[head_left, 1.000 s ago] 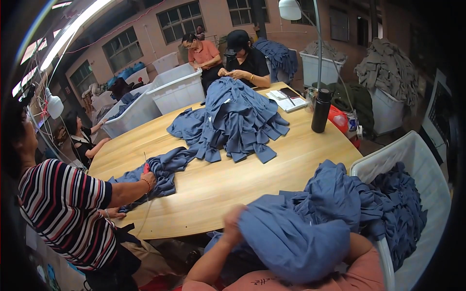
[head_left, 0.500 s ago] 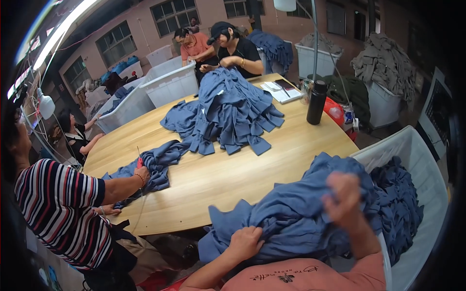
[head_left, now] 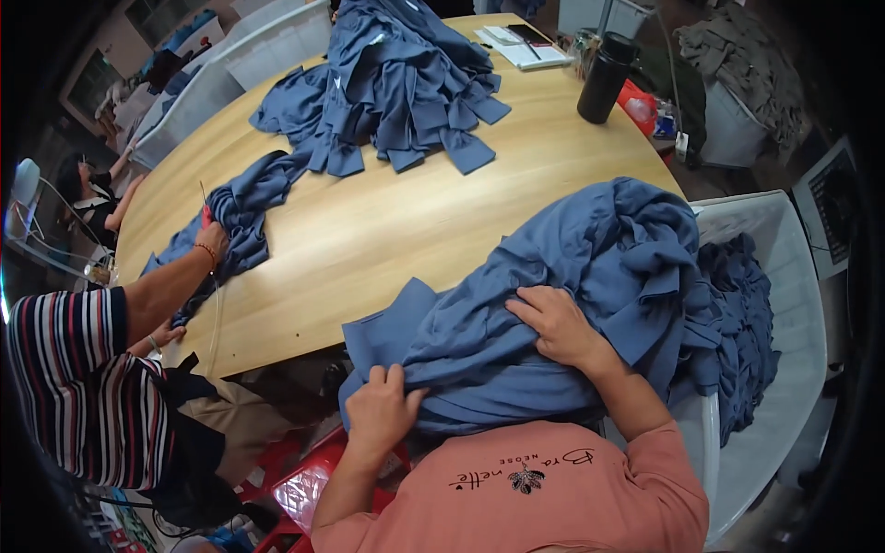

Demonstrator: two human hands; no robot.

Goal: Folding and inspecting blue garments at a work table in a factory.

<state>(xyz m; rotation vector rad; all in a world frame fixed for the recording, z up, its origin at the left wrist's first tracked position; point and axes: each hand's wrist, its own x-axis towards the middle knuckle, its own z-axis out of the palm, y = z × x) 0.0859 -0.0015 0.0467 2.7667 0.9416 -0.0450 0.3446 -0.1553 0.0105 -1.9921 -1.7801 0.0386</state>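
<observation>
A large heap of blue garments (head_left: 590, 249) lies across the near right of the table in front of me. At its near left edge, my left hand (head_left: 380, 410) is closed on a fold of a blue garment, fingers bent and thumb toward the cloth. My right hand (head_left: 560, 327) rests on top of the heap, fingers stretched over the fabric. A flat, straight-edged piece of the cloth (head_left: 392, 323) sticks out beside my left hand. Toward the right, the heap runs over into a white plastic bin (head_left: 784, 359) holding more blue garments (head_left: 737, 341).
On the wooden table (head_left: 369, 249) stand another blue garment pile (head_left: 396, 83), a black bottle (head_left: 607, 78) and a notebook (head_left: 525, 46). At left, a co-worker in a striped shirt (head_left: 69, 378) holds red-handled scissors (head_left: 206, 217) over blue cloth. A red stool (head_left: 313, 488) is below.
My right hand has come down from the air onto the heap and lies on it. My left hand has moved to the heap's left edge. The view has tilted downward.
</observation>
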